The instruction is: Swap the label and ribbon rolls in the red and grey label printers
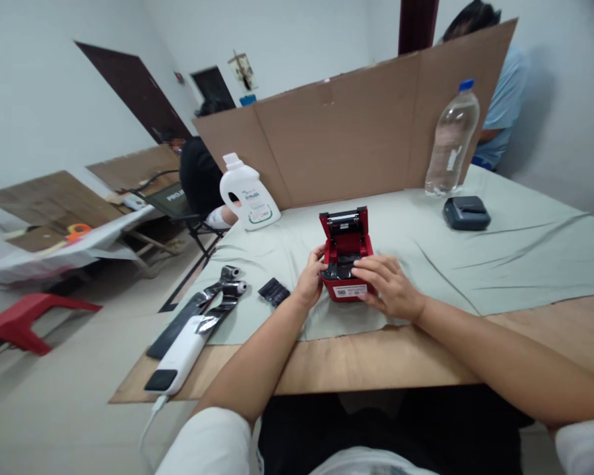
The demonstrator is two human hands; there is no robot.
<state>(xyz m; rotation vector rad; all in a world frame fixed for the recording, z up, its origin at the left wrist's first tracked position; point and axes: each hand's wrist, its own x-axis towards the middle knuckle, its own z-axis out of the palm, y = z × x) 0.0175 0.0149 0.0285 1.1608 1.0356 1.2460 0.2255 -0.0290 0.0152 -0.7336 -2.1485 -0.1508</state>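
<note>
A small red box-shaped device (349,290), which looks like a label printer, stands before me on the cloth with its lid (345,223) raised. Black shiny material lies across its opening. My left hand (311,280) grips its left side, thumb at the rim. On the right front corner rests my right hand (389,287), its fingers bent over the rim by the black material and its thumb low on the front face. A white label (350,291) with a printed code is on that face. Left of my left hand lies a small black packet (274,291).
On the left are a white device (178,359) with a cable, a dark slab (175,326) and black strips with rolls (235,288). A white jug (251,198), water bottle (453,142) and dark device (466,213) stand farther back. A cardboard screen (346,132) crosses behind; people sit beyond.
</note>
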